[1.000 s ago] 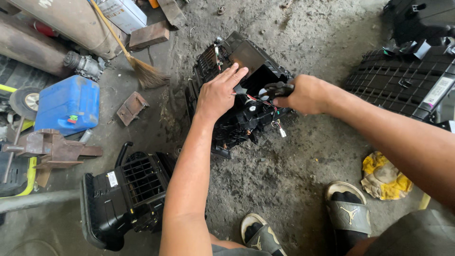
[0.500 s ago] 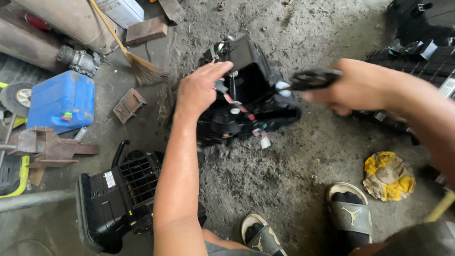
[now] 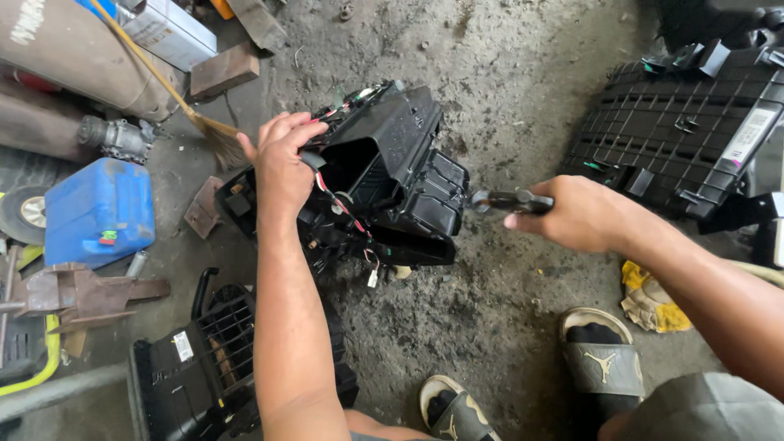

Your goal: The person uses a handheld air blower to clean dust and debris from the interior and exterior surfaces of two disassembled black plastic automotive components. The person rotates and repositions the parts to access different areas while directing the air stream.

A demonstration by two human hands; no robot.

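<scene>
A black plastic vehicle heater housing (image 3: 392,175) with red and white wires sits tilted on the dirty concrete floor. My left hand (image 3: 282,159) grips its left upper edge, fingers curled over the rim. My right hand (image 3: 576,214) is to the right of the housing, closed around a dark-handled hand tool (image 3: 506,200) whose tip points toward the housing's right side. Whether the tip touches the housing is unclear.
A black vented plastic part (image 3: 204,359) lies at the lower left. A blue jerrycan (image 3: 98,211), a rusty vise (image 3: 73,294) and a broom (image 3: 196,122) are at left. A large black grid panel (image 3: 686,122) lies at right, a yellow rag (image 3: 645,294) near my sandalled feet (image 3: 600,355).
My left hand has tipped the housing up and turned it. My right hand has pulled away from inside the housing to its right side, still holding the tool.
</scene>
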